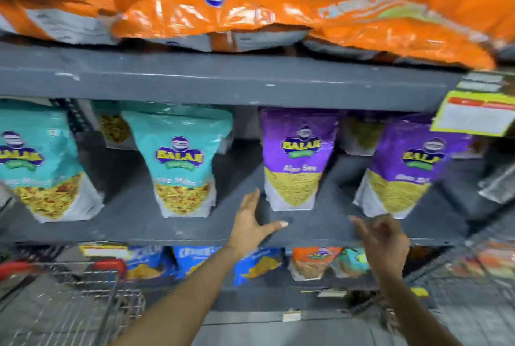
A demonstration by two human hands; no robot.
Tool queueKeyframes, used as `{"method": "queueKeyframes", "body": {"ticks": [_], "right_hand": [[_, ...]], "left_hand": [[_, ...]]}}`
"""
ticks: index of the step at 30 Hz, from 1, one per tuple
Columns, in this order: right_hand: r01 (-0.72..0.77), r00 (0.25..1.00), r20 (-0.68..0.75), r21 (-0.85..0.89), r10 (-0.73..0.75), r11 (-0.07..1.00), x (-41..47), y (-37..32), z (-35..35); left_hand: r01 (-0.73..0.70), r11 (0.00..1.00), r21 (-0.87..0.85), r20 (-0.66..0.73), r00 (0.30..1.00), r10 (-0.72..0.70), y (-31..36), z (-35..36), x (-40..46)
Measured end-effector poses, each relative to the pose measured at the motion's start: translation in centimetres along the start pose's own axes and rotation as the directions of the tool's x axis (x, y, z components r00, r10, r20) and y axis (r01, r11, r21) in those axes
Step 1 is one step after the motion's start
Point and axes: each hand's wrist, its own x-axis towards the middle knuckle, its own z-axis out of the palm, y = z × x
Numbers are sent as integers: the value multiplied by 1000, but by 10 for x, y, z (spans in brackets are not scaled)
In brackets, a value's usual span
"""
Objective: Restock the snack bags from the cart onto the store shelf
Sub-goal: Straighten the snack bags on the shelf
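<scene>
Grey store shelf (223, 78) fills our view: teal bags (181, 161) and purple bags (298, 159) already stand there, gaps between them. Our left hand (255, 223) spreads wide, our right hand (384, 237) half-curled, both empty; restocking seems unfinished, the cart (83, 298) at lower left.

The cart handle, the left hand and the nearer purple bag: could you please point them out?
cart handle (110, 264), head view, red grip
left hand (252, 223), head view, back of hand
purple bag (295, 150), head view, front panel

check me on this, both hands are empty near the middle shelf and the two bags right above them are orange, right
Not quite. The head view shows the left hand and right hand empty at the grey middle shelf, but the two standing bags above them are purple, not orange.
</scene>
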Motion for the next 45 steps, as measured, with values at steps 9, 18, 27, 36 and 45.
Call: {"method": "queueKeyframes", "body": {"ticks": [9,18,27,36,45], "right_hand": [[-119,972,201,-14,119,993,120,69,-56],[-136,874,476,53,95,989,138,47,-61],[-121,868,485,-2,107,993,156,64,-61],[-116,884,456,-5,106,993,164,74,-66],[-117,872,477,-13,109,993,165,72,-68]], "left_hand": [[65,979,-193,50,997,-57,22,33,66],[182,974,-138,52,983,-176,20,30,43],[177,973,-147,30,984,-175,22,33,31],[180,974,-135,30,984,-177,20,36,34],[185,973,-135,65,982,-177,19,35,38]]}}
